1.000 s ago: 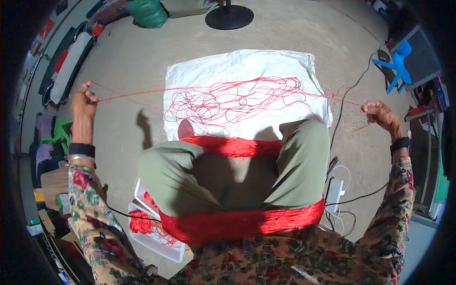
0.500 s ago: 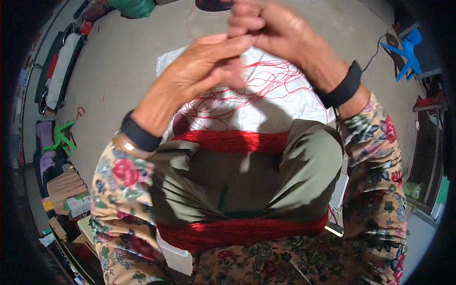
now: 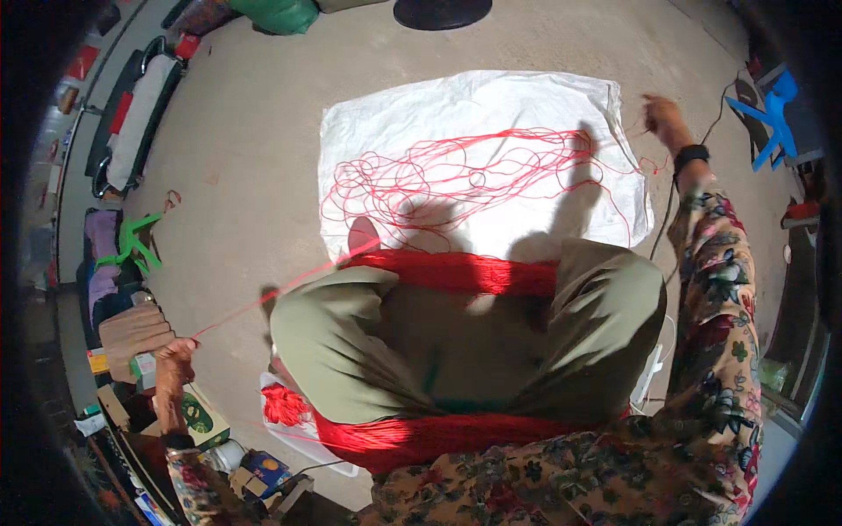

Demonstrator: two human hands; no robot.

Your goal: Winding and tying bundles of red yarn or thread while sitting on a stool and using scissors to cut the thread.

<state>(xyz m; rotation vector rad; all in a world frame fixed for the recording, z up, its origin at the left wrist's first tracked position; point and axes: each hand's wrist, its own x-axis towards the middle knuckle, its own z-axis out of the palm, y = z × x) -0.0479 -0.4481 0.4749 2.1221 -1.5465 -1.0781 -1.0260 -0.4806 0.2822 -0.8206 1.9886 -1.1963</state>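
A bundle of red cord (image 3: 465,273) stretches around both my knees and back across my lap. More red cord (image 3: 456,180) lies in loose loops on a white sheet (image 3: 403,114) on the floor. Far out to the left, my left hand (image 3: 178,355) is closed on a red strand that runs taut from its fingers toward my left knee. My right hand (image 3: 664,118) is raised at the far right beyond the sheet's edge, its fingers closed. Thin red strands hang near it, and a faint one seems to reach its fingertips.
A white tray (image 3: 342,465) with a red bundle (image 3: 285,405) stands by my left hip. Boxes (image 3: 263,472) crowd the lower left. A green strap-like object (image 3: 136,244) lies at left, a blue one (image 3: 772,123) at right. A dark cable (image 3: 671,206) runs along the right floor.
My hands were together above the sheet; now they are spread wide, the left drawn back to lower left with a taut strand, the right swung out to the right.
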